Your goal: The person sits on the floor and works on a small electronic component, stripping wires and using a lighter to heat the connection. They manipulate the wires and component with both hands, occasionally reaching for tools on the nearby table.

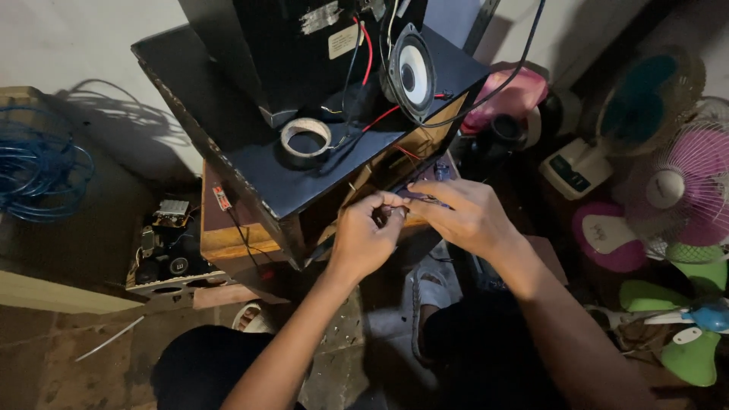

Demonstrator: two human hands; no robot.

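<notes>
My left hand [363,237] and my right hand [463,216] meet in front of an open black speaker cabinet [266,178], fingertips pinched together on thin wires [406,203] at its open wooden side. What exactly sits between the fingers is too dark to tell. On the cabinet's top lie a roll of tape [305,142] and a loose speaker driver [411,74] with a white cone, joined by red and black wires [370,57].
A coil of blue cable [34,171] lies at far left. A circuit assembly [168,243] sits below the cabinet. Small fans, pink [687,190], teal [645,99] and green [695,342], crowd the right. My knees and sandalled feet [433,285] are below the hands.
</notes>
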